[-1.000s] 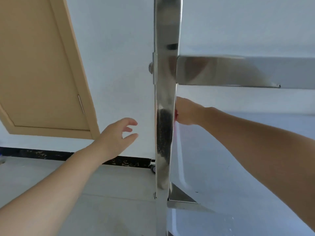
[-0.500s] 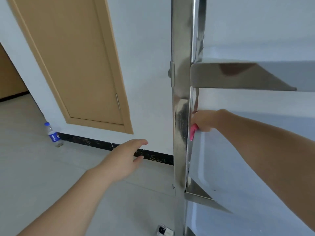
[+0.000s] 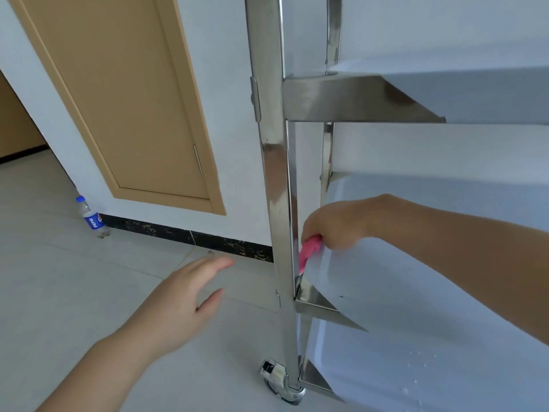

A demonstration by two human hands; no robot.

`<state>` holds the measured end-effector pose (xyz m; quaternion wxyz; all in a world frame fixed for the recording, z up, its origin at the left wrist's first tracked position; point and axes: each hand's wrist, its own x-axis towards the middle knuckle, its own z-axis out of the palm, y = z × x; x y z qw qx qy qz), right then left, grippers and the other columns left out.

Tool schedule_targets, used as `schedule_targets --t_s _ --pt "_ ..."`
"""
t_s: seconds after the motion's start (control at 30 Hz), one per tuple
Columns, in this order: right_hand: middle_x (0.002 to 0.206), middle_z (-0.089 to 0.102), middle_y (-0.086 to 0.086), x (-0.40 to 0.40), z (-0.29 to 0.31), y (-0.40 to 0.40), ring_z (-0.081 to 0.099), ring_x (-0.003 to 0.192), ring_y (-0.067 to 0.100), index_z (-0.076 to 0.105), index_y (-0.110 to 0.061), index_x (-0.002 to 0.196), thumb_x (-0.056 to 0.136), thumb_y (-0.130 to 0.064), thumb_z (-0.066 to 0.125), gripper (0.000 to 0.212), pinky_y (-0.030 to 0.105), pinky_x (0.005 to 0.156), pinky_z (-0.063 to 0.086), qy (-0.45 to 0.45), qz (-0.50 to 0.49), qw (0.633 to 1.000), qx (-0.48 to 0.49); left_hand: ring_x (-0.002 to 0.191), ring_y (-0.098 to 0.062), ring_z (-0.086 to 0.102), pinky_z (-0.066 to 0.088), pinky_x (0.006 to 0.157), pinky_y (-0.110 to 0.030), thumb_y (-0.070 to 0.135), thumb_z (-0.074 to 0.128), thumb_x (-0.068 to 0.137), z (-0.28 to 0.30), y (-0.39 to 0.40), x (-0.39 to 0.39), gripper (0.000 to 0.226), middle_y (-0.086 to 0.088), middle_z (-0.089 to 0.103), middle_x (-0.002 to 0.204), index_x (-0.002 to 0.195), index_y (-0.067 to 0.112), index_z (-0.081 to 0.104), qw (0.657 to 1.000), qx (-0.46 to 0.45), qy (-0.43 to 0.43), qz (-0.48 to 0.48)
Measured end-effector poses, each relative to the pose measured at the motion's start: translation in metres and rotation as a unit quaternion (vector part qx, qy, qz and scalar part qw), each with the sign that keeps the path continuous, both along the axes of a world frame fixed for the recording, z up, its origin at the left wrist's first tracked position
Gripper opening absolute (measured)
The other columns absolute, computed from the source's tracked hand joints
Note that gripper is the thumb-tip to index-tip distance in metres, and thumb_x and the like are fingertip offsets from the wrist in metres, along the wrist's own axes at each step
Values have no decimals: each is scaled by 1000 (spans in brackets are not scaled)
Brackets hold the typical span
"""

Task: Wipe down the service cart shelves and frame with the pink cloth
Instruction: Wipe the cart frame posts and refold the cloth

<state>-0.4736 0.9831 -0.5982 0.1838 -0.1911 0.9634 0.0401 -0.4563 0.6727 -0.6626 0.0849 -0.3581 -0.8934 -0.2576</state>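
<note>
A pale tiled floor (image 3: 59, 292) fills the lower left of the frame. On it, at left centre against the wall, stands a bottle (image 3: 90, 217) with a blue cap and blue label, upright. At bottom centre a caster (image 3: 280, 382) of the steel cart (image 3: 276, 203) rests on the tiles. The cart's shelves (image 3: 416, 307) run off the right edge, upper, middle and lower; small water drops dot the lower one at lower right
</note>
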Motion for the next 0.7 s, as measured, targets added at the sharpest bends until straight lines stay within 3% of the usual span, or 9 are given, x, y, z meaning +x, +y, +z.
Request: schedule_targets --t_s 0.1,0.2,0.27,0.37,0.47,0.6,0.7 --pt "97 57 -14 22 1 -16 52 92 14 63 -28 101 79 -1 39 42 23 76 44 -12 48 999 -22 114 20 37 35 71 3 22 57 88 1 5 5 43 42 42 118 126 38 48 1000 -4 -1 -5" --pt "85 51 -20 25 2 -19 48 86 11 63 -31 98 80 -1 39 42 19 68 37 -5 52 998 -23 113 21 38 35 69 3 20 57 88 2 11 8 43 40 43 118 126 37 49 1000 -1 -6 -9" --pt "93 59 -16 20 4 -14 54 91 15 64 -28 99 78 1 38 44 28 78 47 17 32 999 -8 113 20 38 37 69 2 21 56 88 4 13 11 43 39 43 119 127 37 48 1000 5 -6 -15" --pt "111 63 -8 12 7 -4 56 101 19 65 -27 111 79 2 36 52 37 89 49 61 -28 998 8 113 22 37 37 68 2 22 56 89 9 14 17 42 42 42 117 127 39 48 1000 3 -3 -26" --pt "104 63 -9 12 8 -3 57 99 20 66 -25 102 78 2 35 48 35 83 50 89 -50 995 7 109 23 38 35 70 3 21 56 89 16 11 24 40 45 42 112 125 38 50 999 6 4 -35" --pt "100 65 -9 33 21 7 58 96 19 66 -27 100 78 0 39 44 35 82 48 193 -75 977 -42 95 22 45 35 70 2 16 58 88 29 13 37 32 40 47 106 117 31 59 998 13 16 -51" --pt "88 65 -7 64 46 18 57 84 16 63 -23 91 80 -6 40 31 28 68 42 221 -122 961 -110 94 11 53 43 75 -9 19 57 88 46 26 50 22 31 55 97 108 25 65 996 26 36 -78"
